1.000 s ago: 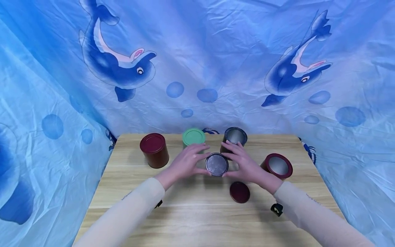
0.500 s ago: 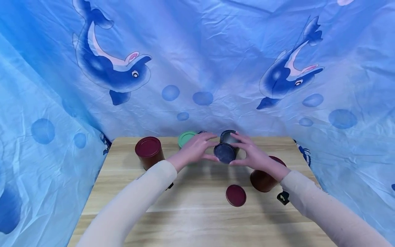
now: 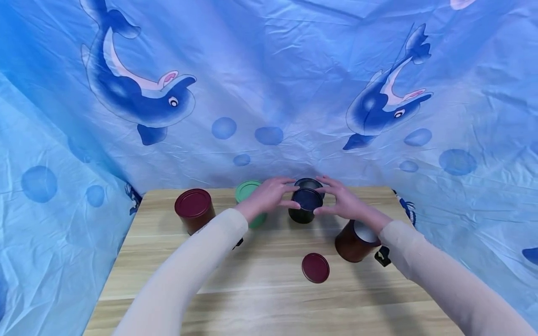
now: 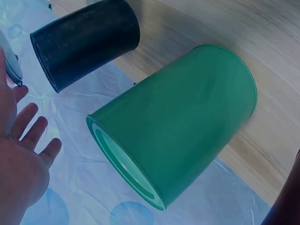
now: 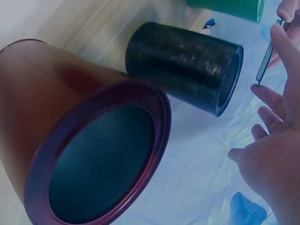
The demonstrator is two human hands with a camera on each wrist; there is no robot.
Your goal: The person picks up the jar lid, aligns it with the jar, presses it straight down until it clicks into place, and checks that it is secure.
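Both hands hold a round dark lid (image 3: 307,199) by its edge, my left hand (image 3: 269,197) on one side and my right hand (image 3: 343,203) on the other. In the head view it overlaps the mouth of a black can (image 3: 300,216). The right wrist view shows the lid (image 5: 266,62) edge-on between fingertips, apart from the rim of the open, upright black can (image 5: 183,63). A lidded green can (image 4: 178,117) stands just below the left wrist. Closest to the right wrist is a brown-red can (image 5: 65,93), its top open.
A brown-red can with a dark red lid (image 3: 194,204) stands at the table's left. Another dark red lid (image 3: 315,268) lies flat on the wooden table (image 3: 260,298), in front of the open brown-red can (image 3: 352,242). Blue dolphin-print cloth (image 3: 269,93) rises behind the table.
Both hands have carried the dark lid away from the body and a little to the right, from in front of the black can to above its mouth. The head view has shifted slightly.
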